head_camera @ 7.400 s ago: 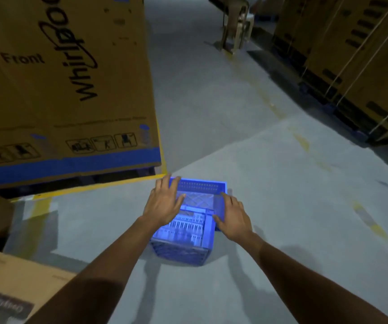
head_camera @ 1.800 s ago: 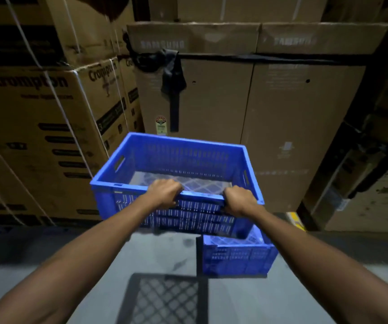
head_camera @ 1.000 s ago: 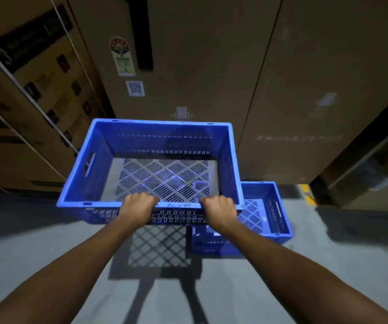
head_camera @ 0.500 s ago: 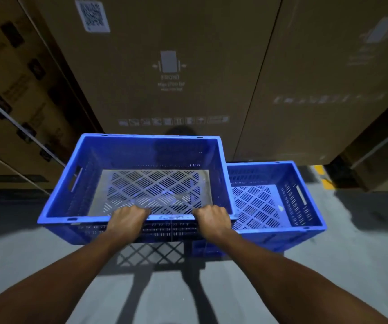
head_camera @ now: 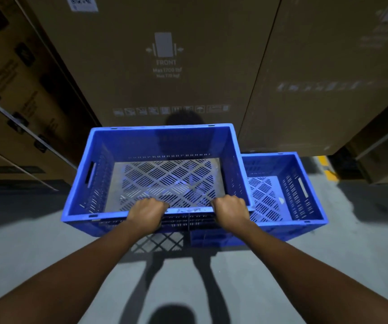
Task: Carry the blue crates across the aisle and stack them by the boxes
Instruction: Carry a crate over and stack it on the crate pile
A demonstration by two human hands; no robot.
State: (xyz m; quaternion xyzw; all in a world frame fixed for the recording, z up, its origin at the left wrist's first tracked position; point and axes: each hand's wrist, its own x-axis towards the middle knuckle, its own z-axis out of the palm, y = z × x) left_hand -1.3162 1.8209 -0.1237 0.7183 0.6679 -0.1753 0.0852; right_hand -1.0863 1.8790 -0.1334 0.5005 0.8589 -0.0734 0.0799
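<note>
Two blue crates are in view, both empty, open-topped and made of slotted plastic. The nearer blue crate (head_camera: 165,143) is held up off the concrete floor (head_camera: 351,265) by its near long rim. The left hand (head_camera: 147,213) grips that rim left of centre and the right hand (head_camera: 230,210) grips it toward the right corner. On both hands the fingers (head_camera: 158,205) are curled over the top edge and closed round it, with the knuckles facing up. Both forearms reach forward from the bottom corners of the view.

This crate has a hand slot in its left end wall and a diagonal lattice base. Its criss-cross shadow (head_camera: 158,242) falls on the floor just below the near wall.

The second blue crate (head_camera: 300,190) sits on the floor lower down and to the right. Its left part is hidden behind the held crate's right end, and whether the two touch cannot be told. It too has a hand slot, in its right end wall.

Right behind both crates stands a tall cardboard box (head_camera: 165,90) printed with "FRONT", a row of handling symbols and a QR label (head_camera: 82,2) at the top edge. A second tall box (head_camera: 328,101) stands against its right side. Strapped cartons (head_camera: 13,101) are stacked at the left. A short yellow floor marking (head_camera: 326,169) shows just right of the floor crate.
</note>
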